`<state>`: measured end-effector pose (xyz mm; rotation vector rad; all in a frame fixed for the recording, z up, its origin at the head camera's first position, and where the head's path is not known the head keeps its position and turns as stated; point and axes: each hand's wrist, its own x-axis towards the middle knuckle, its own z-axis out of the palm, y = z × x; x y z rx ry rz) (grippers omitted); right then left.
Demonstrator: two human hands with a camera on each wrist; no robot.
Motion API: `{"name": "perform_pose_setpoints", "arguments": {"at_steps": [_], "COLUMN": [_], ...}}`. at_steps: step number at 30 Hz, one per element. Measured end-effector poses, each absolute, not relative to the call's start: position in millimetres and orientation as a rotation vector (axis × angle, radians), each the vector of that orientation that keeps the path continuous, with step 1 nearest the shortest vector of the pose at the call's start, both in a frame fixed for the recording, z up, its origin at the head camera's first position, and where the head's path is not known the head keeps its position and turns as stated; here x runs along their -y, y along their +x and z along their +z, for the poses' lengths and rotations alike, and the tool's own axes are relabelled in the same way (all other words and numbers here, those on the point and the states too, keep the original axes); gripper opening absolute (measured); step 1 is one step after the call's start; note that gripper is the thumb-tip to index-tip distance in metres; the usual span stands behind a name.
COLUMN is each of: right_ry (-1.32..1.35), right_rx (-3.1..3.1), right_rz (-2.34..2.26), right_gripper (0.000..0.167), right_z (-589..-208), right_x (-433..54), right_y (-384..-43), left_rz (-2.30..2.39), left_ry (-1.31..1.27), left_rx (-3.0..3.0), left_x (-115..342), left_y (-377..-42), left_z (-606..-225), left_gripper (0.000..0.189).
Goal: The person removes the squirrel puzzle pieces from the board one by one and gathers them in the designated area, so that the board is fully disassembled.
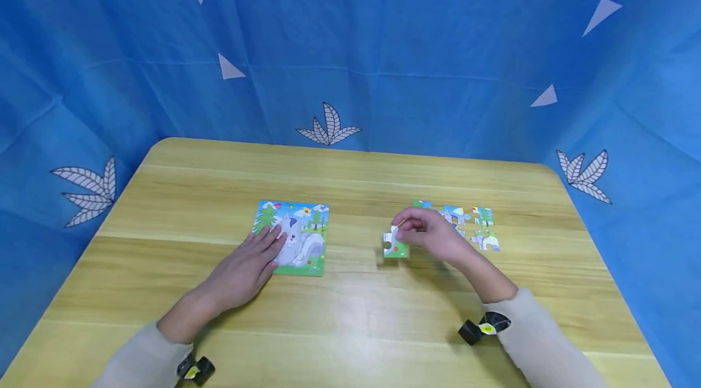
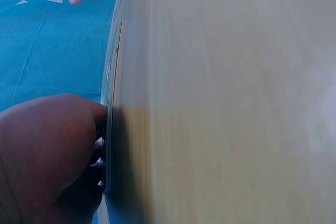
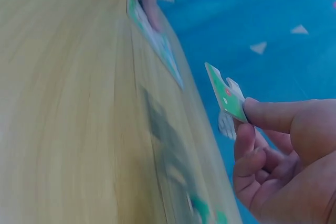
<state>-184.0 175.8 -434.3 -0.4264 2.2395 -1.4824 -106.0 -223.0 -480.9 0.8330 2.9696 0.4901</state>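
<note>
My right hand (image 1: pixel 432 235) pinches a green and white jigsaw piece (image 1: pixel 395 244) between thumb and fingers, held above the table. In the right wrist view the piece (image 3: pixel 227 94) is tilted, with a red flower on its green part. My left hand (image 1: pixel 246 265) rests with straight fingers on a square picture board (image 1: pixel 312 236) showing a grey squirrel among trees and flowers. The left wrist view shows this hand (image 2: pixel 50 156) side-on at the board's edge, with its fingertips mostly hidden.
Several loose jigsaw pieces (image 1: pixel 485 241) lie on the wooden table (image 1: pixel 350 321) beyond and to the right of my right hand, which partly hides some. A blue curtain (image 1: pixel 350 23) with white shapes hangs behind the table.
</note>
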Motion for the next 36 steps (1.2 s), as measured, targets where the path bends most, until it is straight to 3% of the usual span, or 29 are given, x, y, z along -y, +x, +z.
{"name": "perform_pose_setpoints", "arguments": {"at_steps": [22,36], "right_ry": [-0.221,-0.164], "right_rx": [-2.368,-2.497], "right_rz": [-1.321,-1.223], "right_gripper": [0.027,0.023], "right_z": [-439.4,-455.4], "right_x": [-338.3,-354.5], "right_y": [-141.8,-133.3], "left_rz": [0.566,0.555], "left_ry": [0.816,0.824], "left_rx": [-2.950,-2.957], "left_x": [221.7,223.7], "left_y": [-105.8,-106.6], "left_z": [-479.3,-483.0], "left_gripper": [0.051,0.052]}}
